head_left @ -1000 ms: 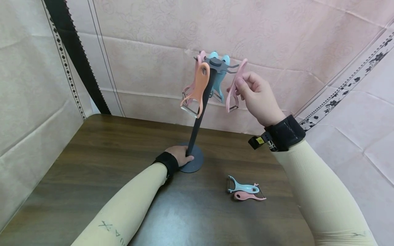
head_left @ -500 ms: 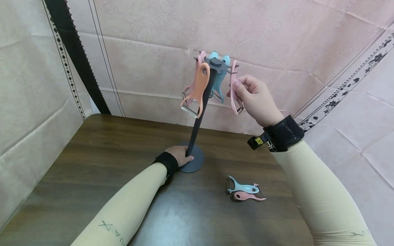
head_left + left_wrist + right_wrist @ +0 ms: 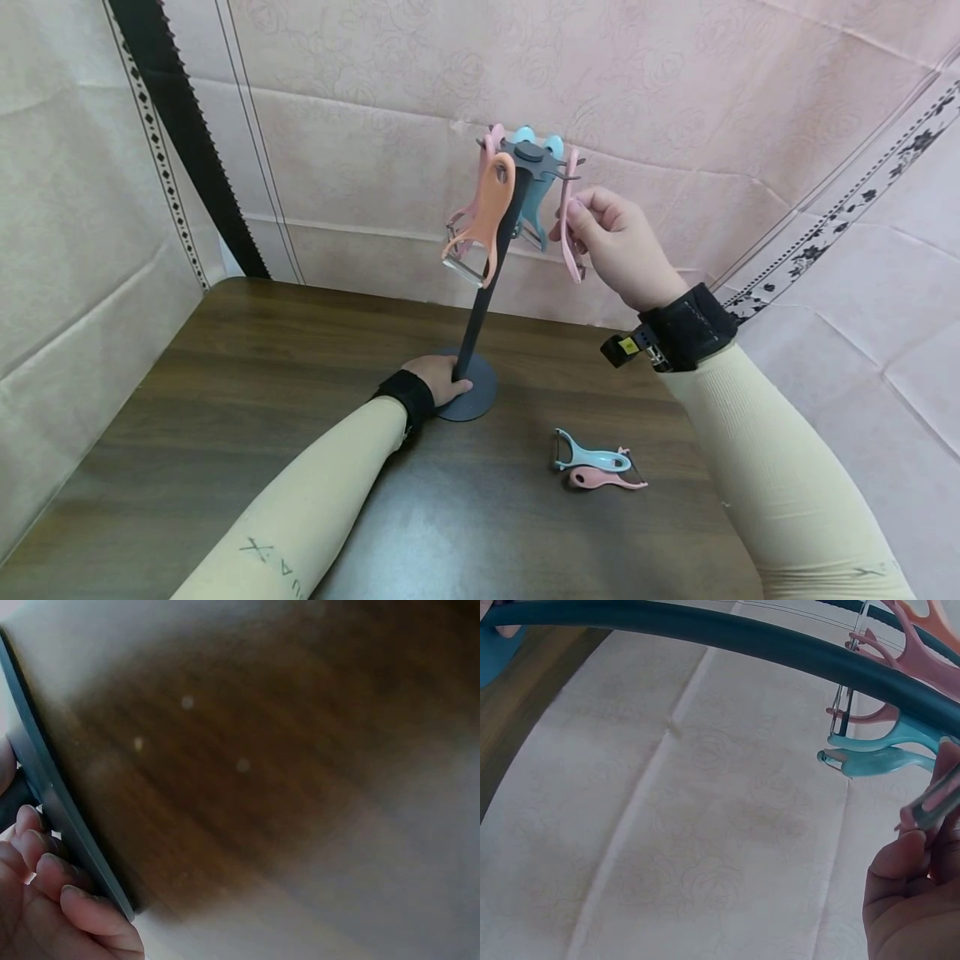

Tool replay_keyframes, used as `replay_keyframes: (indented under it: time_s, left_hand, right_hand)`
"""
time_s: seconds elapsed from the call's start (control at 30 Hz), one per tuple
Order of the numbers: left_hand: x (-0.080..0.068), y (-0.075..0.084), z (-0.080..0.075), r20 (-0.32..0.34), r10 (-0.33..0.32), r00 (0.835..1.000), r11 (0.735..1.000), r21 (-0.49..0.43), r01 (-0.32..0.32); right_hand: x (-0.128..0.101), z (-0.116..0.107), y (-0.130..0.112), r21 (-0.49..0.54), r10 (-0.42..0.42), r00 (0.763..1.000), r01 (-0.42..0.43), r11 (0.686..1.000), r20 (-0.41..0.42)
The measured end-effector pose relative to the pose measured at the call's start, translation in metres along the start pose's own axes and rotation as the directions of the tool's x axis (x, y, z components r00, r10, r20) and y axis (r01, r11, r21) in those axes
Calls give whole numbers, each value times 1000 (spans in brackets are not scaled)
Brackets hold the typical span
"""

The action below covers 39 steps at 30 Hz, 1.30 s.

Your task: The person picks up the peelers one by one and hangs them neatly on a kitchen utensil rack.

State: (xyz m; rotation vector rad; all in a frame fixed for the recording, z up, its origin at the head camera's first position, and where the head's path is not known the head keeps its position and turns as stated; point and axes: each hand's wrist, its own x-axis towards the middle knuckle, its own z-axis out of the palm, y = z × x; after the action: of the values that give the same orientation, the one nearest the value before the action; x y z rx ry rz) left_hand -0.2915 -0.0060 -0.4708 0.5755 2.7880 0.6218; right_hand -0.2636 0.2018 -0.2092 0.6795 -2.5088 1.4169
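Note:
In the head view my right hand point(image 3: 622, 246) pinches a pink peeler point(image 3: 567, 225) upright between thumb and fingers. The peeler's top end is at a right-hand hook of the dark grey stand point(image 3: 474, 325), and a prong tip shows beyond it. The right wrist view shows the peeler's blade end point(image 3: 930, 806) beside the thumb. Low on the stand, my left hand point(image 3: 435, 377) holds the foot of the pole, thumb in front, over the round base point(image 3: 476, 400). An orange peeler point(image 3: 491, 208), light blue peelers point(image 3: 536, 196) and pink ones hang from other hooks.
On the wooden table point(image 3: 300, 467), a light blue peeler point(image 3: 596, 460) lies partly over a pink peeler point(image 3: 592, 478), right of the stand. A pale patterned cloth point(image 3: 360, 167) hangs behind and at both sides. A black strip point(image 3: 187, 125) runs down at the back left.
The pink peeler in my right hand has moved left, from out at the prong tips onto the hook, and its blade end has turned. My left hand stays at the base.

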Motion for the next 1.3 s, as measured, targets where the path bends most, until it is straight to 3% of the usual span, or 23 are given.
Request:
replay_keyframes:
  time_s: [0.47, 0.83, 1.3]
  left_hand:
    - [-13, 10, -11, 5, -4, 1000, 1000, -30, 4]
    - [-13, 10, -12, 2, 2, 1000, 1000, -30, -2]
    - [-12, 9, -9, 6, -9, 1000, 1000, -25, 9]
  right_hand:
    - [1, 3, 0, -2, -9, 1000, 9, 1000, -8]
    - [1, 5, 1, 13, -20, 999, 20, 1000, -30]
    - [0, 2, 4, -59, -25, 997, 21, 998, -68]
